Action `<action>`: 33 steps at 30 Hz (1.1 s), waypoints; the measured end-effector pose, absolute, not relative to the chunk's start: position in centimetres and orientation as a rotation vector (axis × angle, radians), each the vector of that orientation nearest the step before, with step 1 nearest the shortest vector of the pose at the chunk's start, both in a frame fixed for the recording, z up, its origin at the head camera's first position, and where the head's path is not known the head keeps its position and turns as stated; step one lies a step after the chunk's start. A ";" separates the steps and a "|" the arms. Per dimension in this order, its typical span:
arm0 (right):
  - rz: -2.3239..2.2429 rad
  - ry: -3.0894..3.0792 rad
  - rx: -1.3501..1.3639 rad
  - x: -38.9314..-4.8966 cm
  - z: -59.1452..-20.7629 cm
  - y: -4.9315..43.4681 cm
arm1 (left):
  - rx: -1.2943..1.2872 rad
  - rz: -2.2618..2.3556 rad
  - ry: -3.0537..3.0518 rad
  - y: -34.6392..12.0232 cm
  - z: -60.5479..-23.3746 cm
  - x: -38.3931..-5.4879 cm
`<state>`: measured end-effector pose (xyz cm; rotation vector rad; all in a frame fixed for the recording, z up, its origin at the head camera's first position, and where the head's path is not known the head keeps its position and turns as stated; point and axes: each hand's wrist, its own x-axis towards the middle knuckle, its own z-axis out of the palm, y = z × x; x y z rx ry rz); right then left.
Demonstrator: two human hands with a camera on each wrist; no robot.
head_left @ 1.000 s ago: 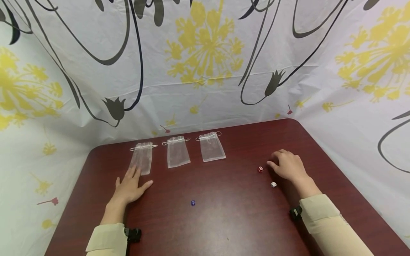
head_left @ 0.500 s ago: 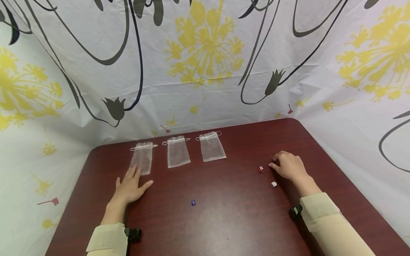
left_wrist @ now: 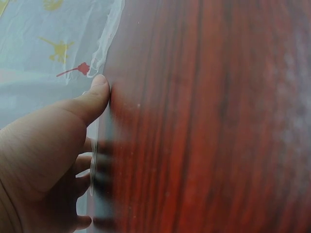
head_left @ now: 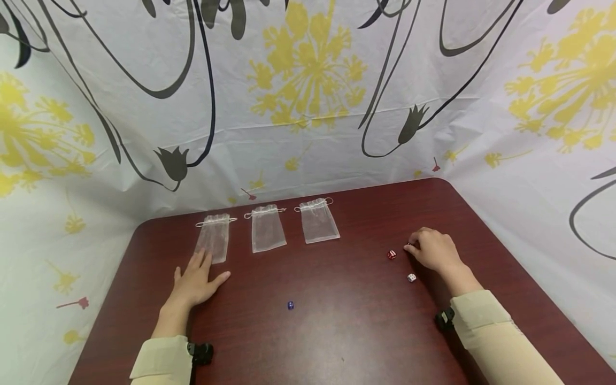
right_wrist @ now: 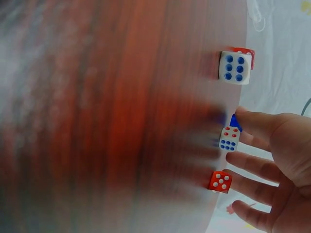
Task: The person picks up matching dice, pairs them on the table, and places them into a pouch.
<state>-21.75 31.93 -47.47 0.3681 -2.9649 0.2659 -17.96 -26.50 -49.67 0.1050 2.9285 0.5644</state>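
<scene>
My right hand point(head_left: 433, 250) is on the right side of the table, thumb and forefinger curled at a blue die point(right_wrist: 235, 123), which they appear to pinch. In the right wrist view, a small white die point(right_wrist: 229, 139) and a red die point(right_wrist: 220, 181) lie by the other fingers; the head view hides these two under the hand. Another red die point(head_left: 392, 255) and a white die point(head_left: 411, 278) sit left of this hand. My left hand point(head_left: 193, 283) rests flat, fingers spread, its fingertips on the lower end of a sheer drawstring bag point(head_left: 215, 235).
Two more sheer drawstring bags, a middle bag point(head_left: 267, 230) and a right bag point(head_left: 320, 222), lie flat near the back edge. A lone blue die point(head_left: 290, 305) is at the table's centre front. A patterned curtain point(head_left: 308, 144) hangs behind the dark red table point(head_left: 346, 342).
Between one second and half a second ago, my right thumb drew in towards the forefinger, closing on the blue die. Since then both hands have held still.
</scene>
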 end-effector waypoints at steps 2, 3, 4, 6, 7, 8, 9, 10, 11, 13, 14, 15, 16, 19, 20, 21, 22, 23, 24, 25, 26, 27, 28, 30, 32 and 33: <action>0.262 -2.950 0.372 -21.7 -47.5 32.0 | 0.109 0.563 2.929 -26.4 -49.6 -18.1; 0.260 -2.942 0.375 -21.6 -47.4 32.0 | 0.112 0.564 2.931 -26.4 -49.6 -18.2; 0.259 -2.934 0.378 -21.6 -47.4 32.0 | 0.112 0.562 2.932 -26.3 -49.6 -18.2; 0.254 -2.915 0.387 -21.5 -47.3 32.1 | 0.116 0.560 2.934 -26.3 -49.5 -18.3; 0.251 -2.905 0.393 -21.5 -47.3 32.1 | 0.117 0.561 2.933 -26.2 -49.5 -18.4; 0.250 -2.898 0.398 -21.4 -47.2 32.1 | 0.118 0.560 2.932 -26.2 -49.5 -18.4; 0.251 -2.890 0.401 -21.4 -47.1 32.1 | 0.119 0.558 2.932 -26.1 -49.5 -18.4; 0.252 -2.881 0.404 -21.4 -47.0 32.1 | 0.122 0.559 2.930 -26.1 -49.5 -18.4; 0.254 -2.874 0.409 -21.3 -46.9 32.1 | 0.123 0.559 2.928 -26.1 -49.5 -18.4; 0.260 -2.860 0.423 -21.2 -46.6 31.9 | 0.124 0.559 2.924 -26.0 -49.6 -18.4; 0.263 -2.852 0.432 -21.1 -46.4 31.8 | 0.126 0.559 2.923 -25.9 -49.6 -18.4; 0.266 -2.846 0.442 -21.1 -46.3 31.6 | 0.127 0.560 2.923 -25.9 -49.6 -18.4; 0.270 -2.840 0.456 -21.0 -46.1 31.4 | 0.129 0.560 2.922 -25.8 -49.6 -18.4; 0.271 -2.815 0.499 -21.0 -45.6 30.6 | 0.128 0.553 2.926 -25.7 -49.6 -18.4; 0.274 -2.805 0.514 -20.9 -45.5 30.3 | 0.131 0.554 2.927 -25.7 -49.6 -18.4; 0.276 -2.794 0.526 -20.9 -45.3 30.0 | 0.131 0.554 2.926 -25.7 -49.6 -18.3; 0.278 -2.780 0.541 -20.9 -45.1 29.7 | 0.129 0.556 2.925 -25.7 -49.6 -18.3; 0.279 -2.765 0.553 -20.9 -45.0 29.4 | 0.128 0.556 2.925 -25.7 -49.6 -18.3; 0.281 -2.751 0.565 -20.8 -44.9 29.1 | 0.127 0.557 2.923 -25.7 -49.6 -18.2; 0.282 -2.740 0.576 -20.8 -44.8 28.8 | 0.127 0.558 2.920 -25.7 -49.5 -18.2; 0.288 -2.730 0.587 -20.8 -44.6 28.5 | 0.126 0.562 2.919 -25.8 -49.5 -18.1; 0.292 -2.722 0.594 -20.7 -44.5 28.2 | 0.120 0.566 2.917 -25.8 -49.5 -18.0; 0.295 -2.713 0.605 -20.7 -44.4 27.8 | 0.119 0.568 2.917 -25.9 -49.6 -18.0; 0.303 -2.694 0.629 -20.7 -44.3 27.1 | 0.115 0.571 2.919 -26.1 -49.6 -17.8; 0.308 -2.674 0.654 -20.7 -44.2 26.5 | 0.111 0.578 2.923 -26.2 -49.7 -17.7; 0.312 -2.663 0.667 -20.7 -44.1 26.2 | 0.109 0.578 2.924 -26.2 -49.7 -17.6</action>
